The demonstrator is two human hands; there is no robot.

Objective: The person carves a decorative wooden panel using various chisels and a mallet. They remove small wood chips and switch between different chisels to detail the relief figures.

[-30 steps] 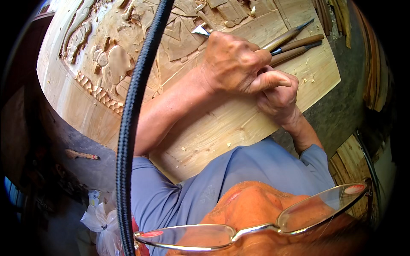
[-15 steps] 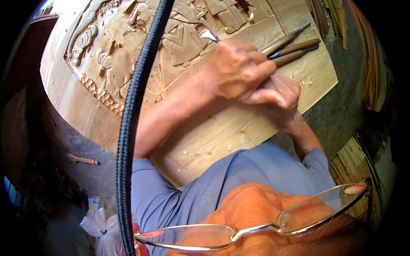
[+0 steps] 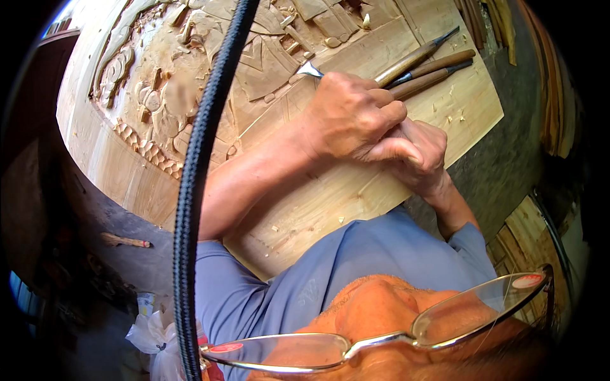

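Note:
My left hand [image 3: 352, 116] is closed around the lower part of a carving chisel, whose bright flared blade [image 3: 309, 69] sticks out past the knuckles. Close against it, my right hand [image 3: 420, 149] is curled at the chisel's handle end; the handle itself is hidden by the fingers. Under both hands lies a pale wooden panel [image 3: 298, 219] with relief carving [image 3: 260, 70] on its far left part. The blade sits at the near border of the relief; whether its edge touches the wood I cannot tell.
Three wooden-handled chisels [image 3: 416, 63] lie on the panel beyond my hands. Small wood chips [image 3: 450, 118] are scattered about. A black braided cable [image 3: 194, 171] crosses the view. On the floor at left are a stick [image 3: 126, 240] and a plastic bag [image 3: 152, 333]; timber strips [image 3: 555, 95] stand right.
The chisel blade has shifted slightly toward me, away from the recess in the relief to its near border. Both hands keep their grip.

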